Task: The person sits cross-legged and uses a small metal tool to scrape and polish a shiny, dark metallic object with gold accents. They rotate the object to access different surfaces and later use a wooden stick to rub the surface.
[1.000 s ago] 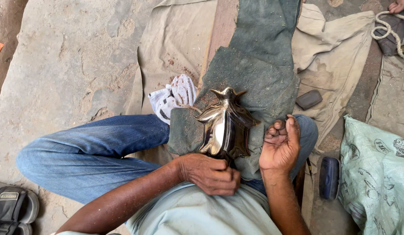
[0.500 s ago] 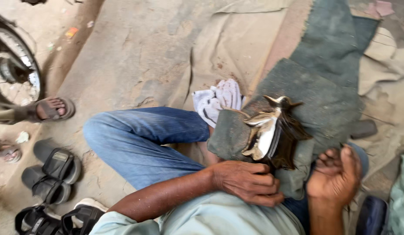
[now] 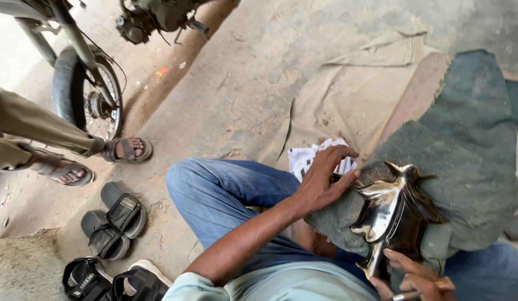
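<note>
A shiny dark metal bird-shaped figure point(image 3: 395, 214) lies on a grey-green cloth point(image 3: 465, 161) across my lap. My right hand point(image 3: 418, 278) grips the figure's base at the bottom edge of the view. My left hand point(image 3: 324, 179) reaches forward with fingers spread. Its fingertips touch a white checked rag point(image 3: 305, 158) and its thumb lies on the edge of the green cloth, just left of the figure. My legs are in blue jeans point(image 3: 225, 195).
A tan sackcloth point(image 3: 348, 95) covers the ground ahead. At the left stand a motorbike wheel point(image 3: 86, 95) and another person's sandalled feet point(image 3: 122, 149). Several black sandals point(image 3: 111, 223) lie by my left knee.
The view swung left. My left hand let go of the figure's base and moved forward to the white rag. My right hand, open before, now holds the base.
</note>
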Motion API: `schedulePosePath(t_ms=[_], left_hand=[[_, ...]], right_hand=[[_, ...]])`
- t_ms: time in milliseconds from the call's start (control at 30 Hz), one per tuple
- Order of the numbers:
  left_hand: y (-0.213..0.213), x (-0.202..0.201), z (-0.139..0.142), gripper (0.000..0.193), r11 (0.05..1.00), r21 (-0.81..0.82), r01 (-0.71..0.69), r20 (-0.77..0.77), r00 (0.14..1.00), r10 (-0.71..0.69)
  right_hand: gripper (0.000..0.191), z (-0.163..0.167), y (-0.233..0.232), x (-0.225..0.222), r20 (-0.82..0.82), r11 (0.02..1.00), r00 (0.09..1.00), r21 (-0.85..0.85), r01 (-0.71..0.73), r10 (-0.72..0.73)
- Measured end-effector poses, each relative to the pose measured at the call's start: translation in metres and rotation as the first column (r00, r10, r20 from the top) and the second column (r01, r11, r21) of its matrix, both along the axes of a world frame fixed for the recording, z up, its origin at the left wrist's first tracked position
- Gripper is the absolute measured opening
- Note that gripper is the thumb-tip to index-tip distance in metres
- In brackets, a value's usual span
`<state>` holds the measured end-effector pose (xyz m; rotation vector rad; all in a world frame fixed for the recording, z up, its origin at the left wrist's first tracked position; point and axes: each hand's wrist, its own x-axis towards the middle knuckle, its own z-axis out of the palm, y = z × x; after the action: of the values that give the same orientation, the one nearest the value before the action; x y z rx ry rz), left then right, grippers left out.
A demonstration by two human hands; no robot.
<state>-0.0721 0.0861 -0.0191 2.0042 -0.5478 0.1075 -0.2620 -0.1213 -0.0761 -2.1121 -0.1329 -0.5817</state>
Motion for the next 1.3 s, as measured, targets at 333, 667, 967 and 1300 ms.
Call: schedulePosePath(t_ms=[333, 667, 967, 1300], left_hand=[[-0.025, 0.004, -0.051, 0.049, 0.720, -0.690, -0.075, -0.632, 0.547, -0.548], [-0.026, -0.003, -0.035, 0.050, 0.774, -0.587, -0.238, -0.746, 0.530, -0.403], [-0.035, -0.016, -0.047, 0.038, 0.799, -0.522, -0.299, -0.767, 0.574, -0.286], [-0.019, 0.004, -0.030, 0.053, 0.963, 0.266, 0.047, -0.339, 0.940, 0.047]], right_hand=[[0.041, 0.059, 0.015, -0.011, -0.523, 0.985, 0.835, -0.068, 0.158, -0.170], [0.039, 0.056, 0.022, -0.009, -0.447, 0.958, 0.894, 0.234, 0.163, -0.043], [0.035, 0.048, 0.014, -0.020, -0.566, 0.709, 0.824, 0.582, 0.399, 0.000], [0.037, 0.036, 0.008, -0.028, -0.515, 0.771, 0.843, 0.471, 0.428, -0.154]])
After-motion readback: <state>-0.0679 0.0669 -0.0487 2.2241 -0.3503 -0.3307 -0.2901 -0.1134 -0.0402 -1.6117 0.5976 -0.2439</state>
